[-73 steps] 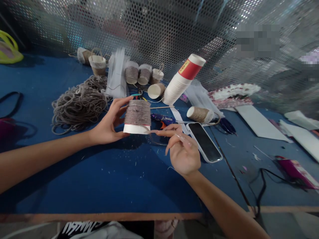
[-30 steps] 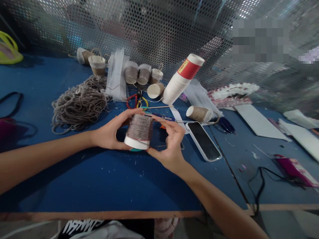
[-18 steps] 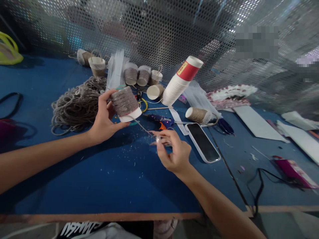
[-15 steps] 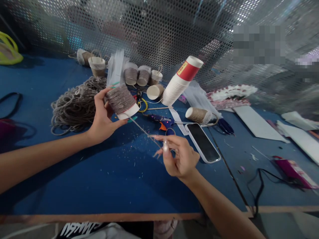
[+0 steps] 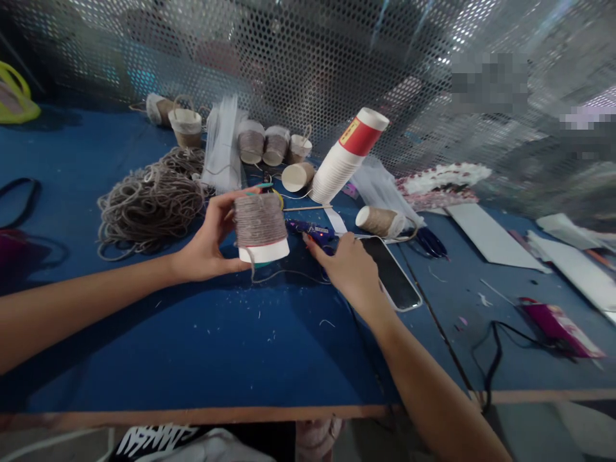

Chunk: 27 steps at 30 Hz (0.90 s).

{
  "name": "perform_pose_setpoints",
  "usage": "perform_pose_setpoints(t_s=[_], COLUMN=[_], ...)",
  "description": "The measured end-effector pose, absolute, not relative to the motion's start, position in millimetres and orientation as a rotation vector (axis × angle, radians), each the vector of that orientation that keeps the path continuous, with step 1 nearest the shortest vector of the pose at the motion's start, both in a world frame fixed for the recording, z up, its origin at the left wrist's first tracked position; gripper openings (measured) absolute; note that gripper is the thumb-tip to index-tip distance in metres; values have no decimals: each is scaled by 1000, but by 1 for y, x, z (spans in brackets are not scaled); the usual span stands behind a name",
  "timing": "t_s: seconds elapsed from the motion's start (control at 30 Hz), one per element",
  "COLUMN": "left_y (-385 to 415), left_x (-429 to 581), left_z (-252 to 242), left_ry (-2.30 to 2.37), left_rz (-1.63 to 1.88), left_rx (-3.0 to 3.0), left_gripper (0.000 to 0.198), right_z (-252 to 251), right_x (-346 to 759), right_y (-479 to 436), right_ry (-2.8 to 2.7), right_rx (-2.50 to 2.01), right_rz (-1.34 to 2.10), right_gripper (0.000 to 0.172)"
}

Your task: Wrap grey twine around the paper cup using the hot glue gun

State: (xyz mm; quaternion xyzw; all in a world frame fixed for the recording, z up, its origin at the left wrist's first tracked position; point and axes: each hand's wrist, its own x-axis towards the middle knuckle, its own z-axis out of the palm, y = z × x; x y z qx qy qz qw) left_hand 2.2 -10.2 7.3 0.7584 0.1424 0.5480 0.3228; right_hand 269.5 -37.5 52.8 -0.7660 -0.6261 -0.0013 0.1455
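My left hand [image 5: 212,240] holds a paper cup wound with grey-brown cord [image 5: 261,224], its white rim band facing down toward me. A loose cord end [image 5: 289,272] hangs from the cup and trails right over the blue table. My right hand [image 5: 351,269] is on the blue glue gun [image 5: 312,230], with its fingers curled over the handle, which they mostly hide. Beside that hand lies a phone [image 5: 392,273], partly covered by it. A heap of grey cord [image 5: 154,202] rests left of the cup.
Behind stand a leaning stack of white cups [image 5: 337,167], several wrapped cups [image 5: 251,142] and white netting [image 5: 222,144]. A wooden stick [image 5: 308,208] lies nearby. To the right are a wrapped cup on its side [image 5: 378,221], white boards [image 5: 495,237] and a purple pouch [image 5: 558,327].
My left hand has moved right and slightly down with the cup, now more upright. My right hand has let go of the cord, which hangs slack, and moved up to the glue gun.
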Motion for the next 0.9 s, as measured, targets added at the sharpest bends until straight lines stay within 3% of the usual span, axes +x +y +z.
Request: perform_pose_setpoints(t_s=[0.1,0.27,0.33,0.6,0.9], left_y=[-10,-10,-9,-6,-5], left_x=[3,2,2,0,-1], left_z=[6,5,4,4,3], left_ry=[449,513,522,805,858], left_rz=[1345,1345,1368,1408,1420], left_rx=[1949,1903,1919,1911,1889], left_gripper=[82,83,84,84,85], right_z=[52,56,57,67,59], right_x=[257,253,257,268,247], right_y=[-38,-36,-35,-45,-70], right_ry=[-1889,-1878,-1809,-1505,-1686], right_rx=[-2260,-2270,-2246,-1777,-1459], right_rz=[17,93,97,15,-143], right_gripper=[75,41,35,43,34])
